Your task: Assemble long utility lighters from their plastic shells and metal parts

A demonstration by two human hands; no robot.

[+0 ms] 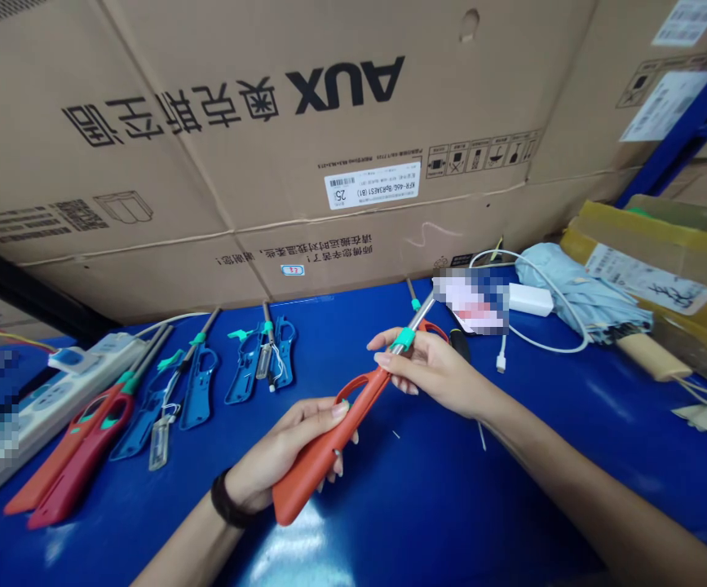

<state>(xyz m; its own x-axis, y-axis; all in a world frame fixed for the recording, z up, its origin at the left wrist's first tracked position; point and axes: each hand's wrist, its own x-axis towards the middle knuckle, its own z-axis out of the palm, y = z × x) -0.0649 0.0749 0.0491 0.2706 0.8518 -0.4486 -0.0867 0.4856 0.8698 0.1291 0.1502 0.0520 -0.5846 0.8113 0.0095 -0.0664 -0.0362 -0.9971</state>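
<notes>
We list, left to right, on a blue worktable [426, 497]: a white power strip [53, 399]; two assembled red utility lighters [77, 448], side by side; several open blue lighter shells [197, 387]. Next, the left hand [280, 448] grasps, fingers wrapped round, the handle of an orange utility lighter [322, 456], held tilted above the table; the right hand [426, 367] pinches its teal collar [405, 338] near the steel nozzle. Beyond lie a phone [472, 302] (pixelated, unreadable), a white charger [530, 299], and a folded pale-blue umbrella [579, 293].
</notes>
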